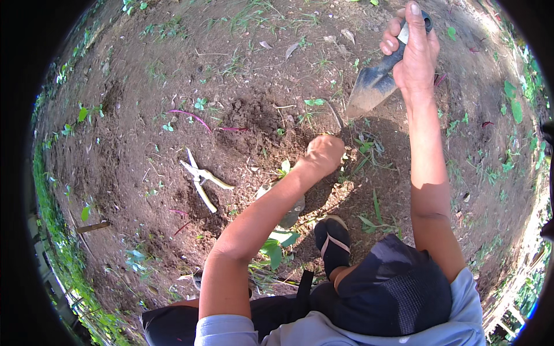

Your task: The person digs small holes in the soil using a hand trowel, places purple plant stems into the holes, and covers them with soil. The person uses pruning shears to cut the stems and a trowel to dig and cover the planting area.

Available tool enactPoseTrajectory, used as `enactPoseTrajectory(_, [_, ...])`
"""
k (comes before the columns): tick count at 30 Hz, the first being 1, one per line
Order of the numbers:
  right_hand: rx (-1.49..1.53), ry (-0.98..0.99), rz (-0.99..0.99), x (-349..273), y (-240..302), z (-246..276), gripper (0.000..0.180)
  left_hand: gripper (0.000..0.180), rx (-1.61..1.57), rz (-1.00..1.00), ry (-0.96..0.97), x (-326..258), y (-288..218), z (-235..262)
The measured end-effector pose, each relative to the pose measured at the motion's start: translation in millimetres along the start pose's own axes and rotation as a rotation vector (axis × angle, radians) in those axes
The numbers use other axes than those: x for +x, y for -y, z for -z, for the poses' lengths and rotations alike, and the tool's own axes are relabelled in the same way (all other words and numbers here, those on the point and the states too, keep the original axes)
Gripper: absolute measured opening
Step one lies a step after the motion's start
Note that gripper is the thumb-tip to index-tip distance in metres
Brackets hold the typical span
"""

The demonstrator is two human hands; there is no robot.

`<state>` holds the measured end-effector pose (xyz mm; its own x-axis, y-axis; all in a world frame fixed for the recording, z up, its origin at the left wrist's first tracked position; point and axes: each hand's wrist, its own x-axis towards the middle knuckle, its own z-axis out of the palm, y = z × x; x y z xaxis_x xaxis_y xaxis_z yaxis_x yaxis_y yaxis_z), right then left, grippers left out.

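In my right hand [418,60], raised at the upper right, is a garden trowel [374,86] with a dark handle. Its soil-smeared blade points down and to the left, over the ground. My left hand [325,154] is low over the bare soil near the middle, back of the hand up and fingers curled under. What those fingers hold, if anything, is hidden. A patch of loose dug soil [251,118] lies just to its left. Further left, pruning shears [202,177] with pale handles rest on the ground, blades spread apart.
My sandalled foot [333,242] stands close below my left hand. A broad-leaved green plant [274,248] and a partly covered grey stone [292,213] are by my left forearm. Magenta stems [193,117] lie scattered. A short piece of wood [92,227] lies far left.
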<state>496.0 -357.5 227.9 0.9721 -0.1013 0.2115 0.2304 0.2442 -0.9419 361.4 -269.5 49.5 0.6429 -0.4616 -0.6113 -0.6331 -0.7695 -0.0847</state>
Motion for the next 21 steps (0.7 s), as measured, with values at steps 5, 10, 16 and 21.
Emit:
enactPoseTrajectory(5, [0.040,0.023,-0.004,4.2,-9.1,3.4,0.025,0.038,-0.309,0.435,-0.465,-9.8,-43.6,12.6])
enactPoseTrajectory(10, [0.193,0.230,0.022,9.0,-18.5,14.4,0.034,0.046,0.028,0.481,0.012,3.3,-13.7,8.2])
enactPoseTrajectory(16, [0.192,0.165,-0.003,9.3,-21.4,13.3,0.034,0.019,-0.513,0.215,-0.513,-21.6,15.5,-26.9])
enactPoseTrajectory(21, [0.209,0.194,0.035,10.6,-23.9,14.3,0.034,0.034,-0.583,-0.034,-0.300,-36.2,-31.1,14.5])
